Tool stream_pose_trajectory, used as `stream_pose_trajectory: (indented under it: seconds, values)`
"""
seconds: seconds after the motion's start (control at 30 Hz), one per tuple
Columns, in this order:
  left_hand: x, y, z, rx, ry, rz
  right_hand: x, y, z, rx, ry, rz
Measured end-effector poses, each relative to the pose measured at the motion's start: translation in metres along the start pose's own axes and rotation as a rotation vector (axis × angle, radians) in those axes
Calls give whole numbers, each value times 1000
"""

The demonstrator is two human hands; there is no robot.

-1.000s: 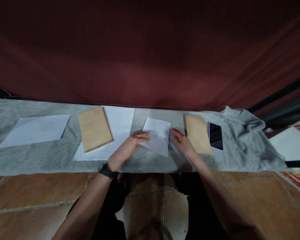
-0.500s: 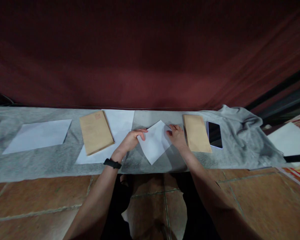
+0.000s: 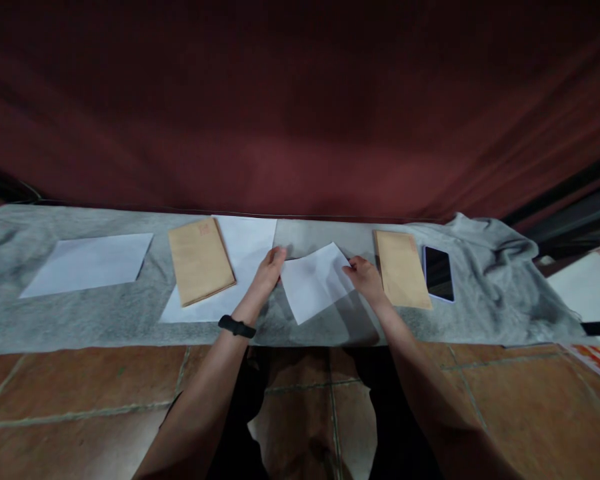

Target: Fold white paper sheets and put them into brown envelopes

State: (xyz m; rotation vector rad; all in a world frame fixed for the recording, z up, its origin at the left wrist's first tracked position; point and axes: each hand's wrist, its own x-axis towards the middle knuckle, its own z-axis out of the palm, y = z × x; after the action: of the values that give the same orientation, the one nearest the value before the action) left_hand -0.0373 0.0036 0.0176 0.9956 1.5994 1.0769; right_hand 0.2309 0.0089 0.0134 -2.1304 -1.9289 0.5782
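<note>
A white sheet of paper [image 3: 316, 281], possibly folded, lies at a slant between my two hands over the grey cloth. At its left edge is my left hand [image 3: 269, 268], closed on the paper's side with the fingers partly tucked out of sight. My right hand [image 3: 366, 277] pinches the opposite edge near the upper right corner. To the left, a stack of brown envelopes [image 3: 201, 261] with a red print rests on larger white paper [image 3: 250, 241]. Just right of my right hand lies another stack of brown envelopes [image 3: 404, 270].
A grey cloth [image 3: 105, 317] covers the long narrow bench, bunched up at its right end. Another white sheet [image 3: 93, 262] lies far left. A phone [image 3: 439, 273] sits beside the right envelopes. Behind hangs a dark red curtain [image 3: 300, 167]; tiled floor [image 3: 95, 380] is below.
The sheet has turned, its top corner shifting right. My left hand has moved up along the left edge, and my right hand has closed on the right edge. The view has shifted slightly.
</note>
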Motion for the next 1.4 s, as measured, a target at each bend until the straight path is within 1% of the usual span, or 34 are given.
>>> stream_pose_trajectory:
  seconds: [0.07,0.13,0.23,0.3,0.37,0.47,0.53,0.63,0.73,0.8,0.9,1.0,1.07,1.13,1.23,1.4]
  values:
    - [-4,-1,2,-50,-40,-14,0,1,0,-9,5,17]
    - [-5,-2,2,21,-71,25,0,2,0,-16,8,24]
    - [-3,-7,3,286,-65,181,-2,4,1,-33,27,12]
    - [-1,-10,6,442,-53,287,-4,4,1,-67,74,-9]
    - [0,-12,9,539,-48,378,-9,3,2,-112,143,-36]
    - [-2,-12,12,624,-12,509,-15,-1,4,-154,231,-104]
    - [-4,-9,13,686,-3,558,-17,-4,7,-145,262,-160]
    - [-10,-4,17,824,19,609,-17,-10,15,-59,265,-261]
    - [-23,-5,29,990,47,674,-17,-16,25,49,251,-383]
    - [-34,-10,41,1073,-5,686,-19,-20,33,85,237,-443]
    - [-51,-22,59,1114,-144,697,-23,-25,43,70,190,-480]
    - [-61,-31,67,1109,-187,708,-29,-28,51,-8,124,-515]
    - [-62,-35,68,1108,-182,713,-31,-28,53,-65,102,-525]
    - [-62,-37,66,1107,-180,715,-31,-27,54,-119,108,-517]
    - [-60,-39,62,1109,-186,713,-28,-23,53,-179,147,-499]
    - [-62,-40,56,1117,-162,699,-21,-10,52,-216,211,-468]
